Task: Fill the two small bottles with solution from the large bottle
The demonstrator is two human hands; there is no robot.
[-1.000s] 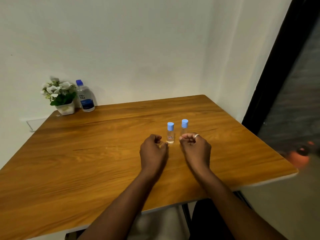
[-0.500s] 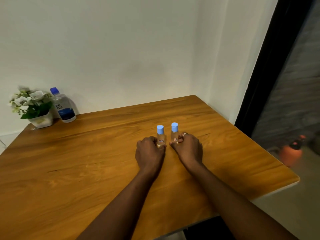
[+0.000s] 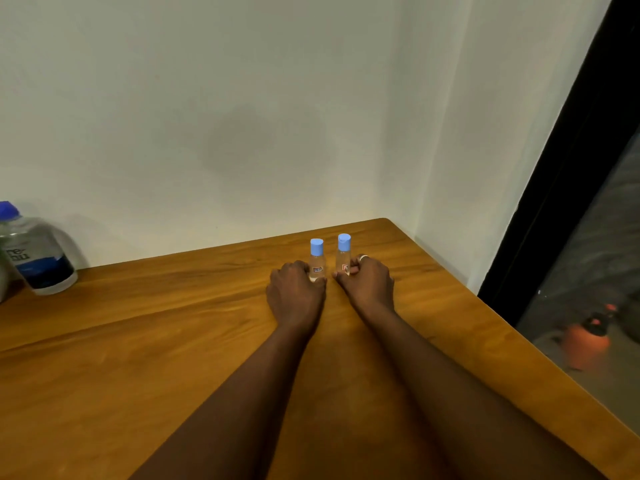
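Left hand: the left hand (image 3: 296, 292) rests on the tabletop (image 3: 138, 358), fingers curled round the btm of the left small bottle (image 3: 317, 263), holding it.
Right hand: the right hand (image 3: 369, 284) holds the right small bottle (image 3: 343, 256) the same way, w/ a ring (image 3: 363, 258) on one finger.
Small bottles: both stand up straight, side by side, near but not touching, toward the far right of the tabletop. Clear, w/ light blue caps on.
Big one: the large bottle (image 3: 38, 258) stands far left by the wall (image 3: 242, 98), well apart from both hands. Dark blue cap on, blue label, blurry, partly cut off at the edge.
Tabletop: brown wood.
Around: dark door frame (image 3: 561, 168) on the right. Orange thing (image 3: 585, 344) on the floor past the tabletop, too blurry to tell.
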